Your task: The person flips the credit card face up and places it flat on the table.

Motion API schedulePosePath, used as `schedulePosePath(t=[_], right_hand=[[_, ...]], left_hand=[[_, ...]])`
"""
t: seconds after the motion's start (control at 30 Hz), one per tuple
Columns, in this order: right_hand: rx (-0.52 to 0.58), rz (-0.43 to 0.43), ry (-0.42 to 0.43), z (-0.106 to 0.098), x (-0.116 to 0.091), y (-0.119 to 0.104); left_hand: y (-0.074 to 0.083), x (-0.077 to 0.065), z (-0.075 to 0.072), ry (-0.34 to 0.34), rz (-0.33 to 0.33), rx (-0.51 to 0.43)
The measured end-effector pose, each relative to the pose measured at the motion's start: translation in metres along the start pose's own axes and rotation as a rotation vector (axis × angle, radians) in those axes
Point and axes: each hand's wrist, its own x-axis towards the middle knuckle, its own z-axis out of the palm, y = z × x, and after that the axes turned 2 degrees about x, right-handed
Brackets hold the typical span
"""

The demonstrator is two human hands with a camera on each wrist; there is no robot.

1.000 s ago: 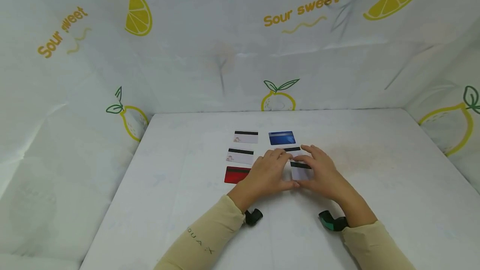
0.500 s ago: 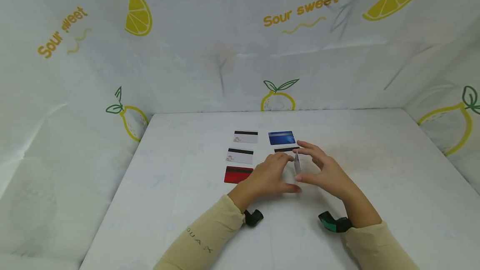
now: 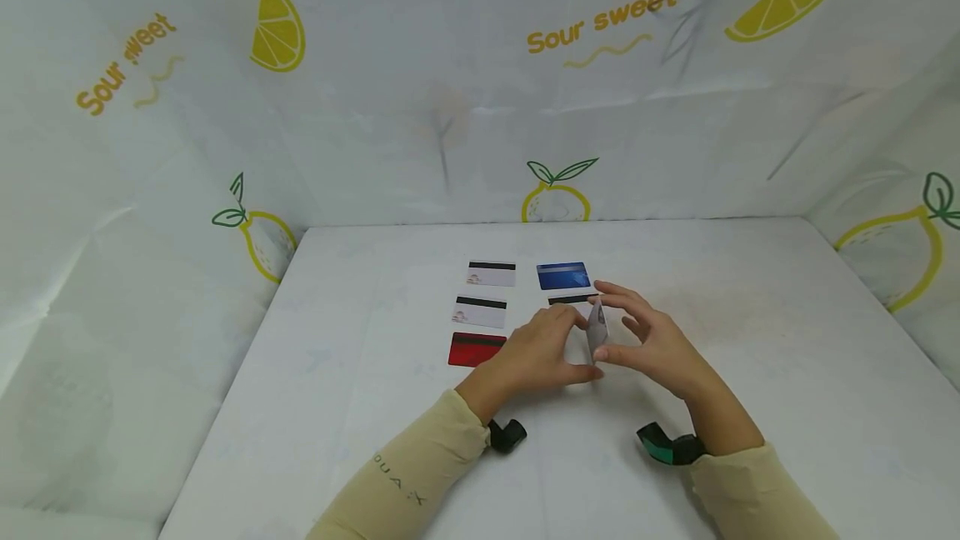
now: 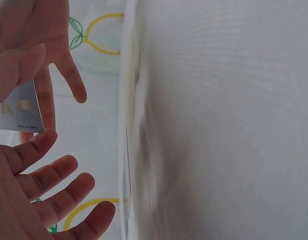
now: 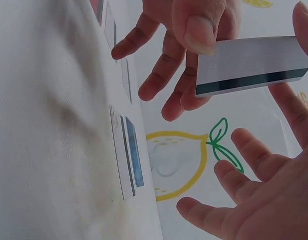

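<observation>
In the head view a bank card (image 3: pixel 597 335) stands nearly on edge between both hands. My right hand (image 3: pixel 655 350) holds it by thumb and fingertips from the right. From the other side my left hand (image 3: pixel 536 348) pinches it with thumb and index finger. The left wrist view shows the card's grey face (image 4: pixel 20 109) with a gold chip, partly behind the left thumb. Its white back (image 5: pixel 251 62) with a dark stripe faces the right wrist camera. Just behind the hands lies another white striped card (image 3: pixel 573 303), partly covered.
On the white table (image 3: pixel 360 440), two white striped cards (image 3: pixel 491 274) and a red card (image 3: pixel 476 348) form a column at left. A blue card (image 3: pixel 564 276) lies farther back at right. Lemon-printed sheeting (image 3: pixel 420 107) rises behind and beside the table.
One second ago the held card faced up with its stripe showing. It has since been tipped onto its edge and turned, showing its other face slightly. The cards on the table have not moved.
</observation>
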Motion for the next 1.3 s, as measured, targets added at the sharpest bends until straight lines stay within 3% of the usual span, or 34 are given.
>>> schedulePosePath(t=[0.17,0.47,0.63,0.77,1.0,1.3], right_hand=[[-0.001,0.019,0.009,-0.003,-0.001,0.001],[-0.028,0.139,-0.014,-0.012,0.000,0.008],[-0.087,0.188,-0.022,-0.017,-0.001,0.017],[-0.205,0.219,-0.034,-0.017,0.000,0.023],[-0.432,0.217,-0.098,-0.013,0.002,0.032],[-0.501,0.256,-0.159,-0.008,0.003,0.035]], left_hand=[[-0.002,0.000,-0.002,0.016,0.011,0.011],[-0.007,-0.001,-0.008,0.043,-0.005,0.057],[-0.008,-0.001,-0.011,0.060,-0.012,0.062],[-0.010,0.000,-0.012,0.075,-0.015,0.115],[-0.010,0.000,-0.008,-0.033,-0.081,0.300],[-0.011,-0.002,0.001,-0.058,-0.105,0.372]])
